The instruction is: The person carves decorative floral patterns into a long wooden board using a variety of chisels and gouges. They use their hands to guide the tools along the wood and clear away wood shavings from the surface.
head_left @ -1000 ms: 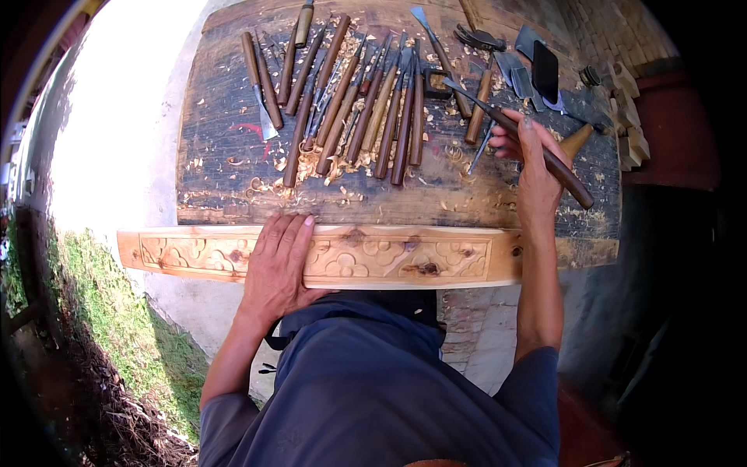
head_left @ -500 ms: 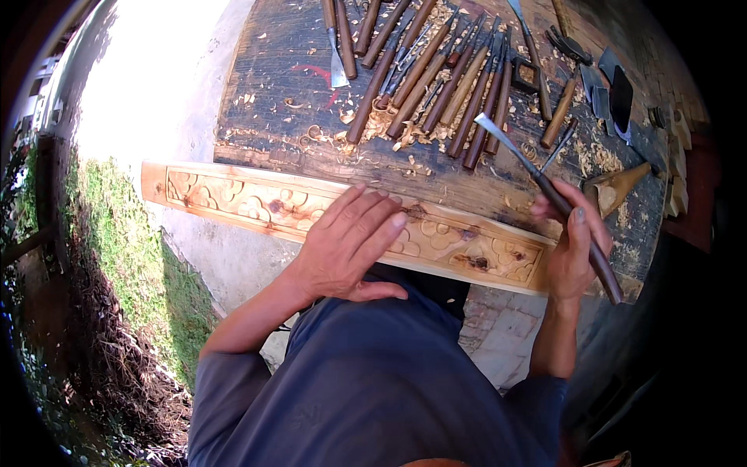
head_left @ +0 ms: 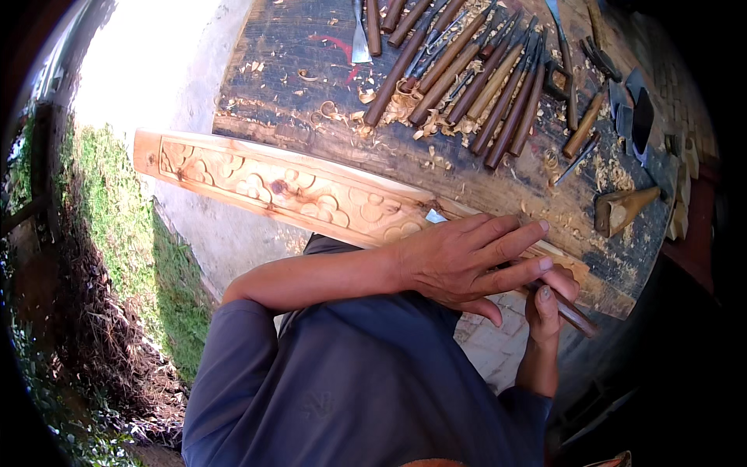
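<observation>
A long pale wooden board (head_left: 303,194) with carved rounded flower and leaf shapes in a sunken panel lies slantwise along the bench's near edge. My right hand (head_left: 551,300) is closed round the dark wooden handle of a chisel (head_left: 577,315), at the board's right end. The bright blade tip shows over the carving beyond my left hand, which hides the middle of the tool. Fingers apart, my left hand (head_left: 467,261) reaches across the right half of the board, over the chisel; whether it presses on either I cannot tell.
The worn bench (head_left: 288,101) bears several carving tools (head_left: 475,86) in a fanned row among curled shavings (head_left: 405,105). A wooden mallet-like block (head_left: 622,210) lies at the right, near flat dark stones (head_left: 642,121). Grass (head_left: 117,226) and paving lie to the left.
My right hand has lowered the chisel, bringing its blade to the board. My left hand has slid right along the board and now overlaps the tool. The bench tools appear shifted right in view.
</observation>
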Available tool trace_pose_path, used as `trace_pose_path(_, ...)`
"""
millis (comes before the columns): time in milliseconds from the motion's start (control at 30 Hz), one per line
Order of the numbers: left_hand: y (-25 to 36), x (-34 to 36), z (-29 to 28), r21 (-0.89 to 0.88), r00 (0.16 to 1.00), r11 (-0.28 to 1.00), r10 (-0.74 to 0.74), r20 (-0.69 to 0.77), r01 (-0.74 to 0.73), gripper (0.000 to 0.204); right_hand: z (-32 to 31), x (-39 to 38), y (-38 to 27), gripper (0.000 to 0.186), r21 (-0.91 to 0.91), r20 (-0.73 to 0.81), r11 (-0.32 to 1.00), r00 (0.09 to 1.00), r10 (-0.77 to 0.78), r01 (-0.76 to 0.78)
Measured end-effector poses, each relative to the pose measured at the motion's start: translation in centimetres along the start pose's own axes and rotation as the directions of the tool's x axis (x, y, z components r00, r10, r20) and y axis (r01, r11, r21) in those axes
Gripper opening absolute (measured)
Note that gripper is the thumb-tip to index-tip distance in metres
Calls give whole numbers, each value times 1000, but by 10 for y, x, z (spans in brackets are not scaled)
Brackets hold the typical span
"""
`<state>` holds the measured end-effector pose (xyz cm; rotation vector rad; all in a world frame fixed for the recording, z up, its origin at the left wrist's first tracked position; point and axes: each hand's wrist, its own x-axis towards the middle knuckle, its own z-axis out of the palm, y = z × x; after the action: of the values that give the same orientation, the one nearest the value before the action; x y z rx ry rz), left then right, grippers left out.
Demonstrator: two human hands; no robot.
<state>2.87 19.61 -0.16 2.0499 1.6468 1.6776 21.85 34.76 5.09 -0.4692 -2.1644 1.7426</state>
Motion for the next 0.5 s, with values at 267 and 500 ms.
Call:
trace_pose_path(267, 6, -5, 2, 47, 994, 998, -54, 92, 50, 104, -9, 31, -4, 49, -75, 187, 994, 980, -67, 82)
trace_pose_path(500, 5, -1, 4, 156, 993, 981, -120, 10, 117, 100, -7, 51, -6, 36, -143, 215, 985, 975, -63, 96)
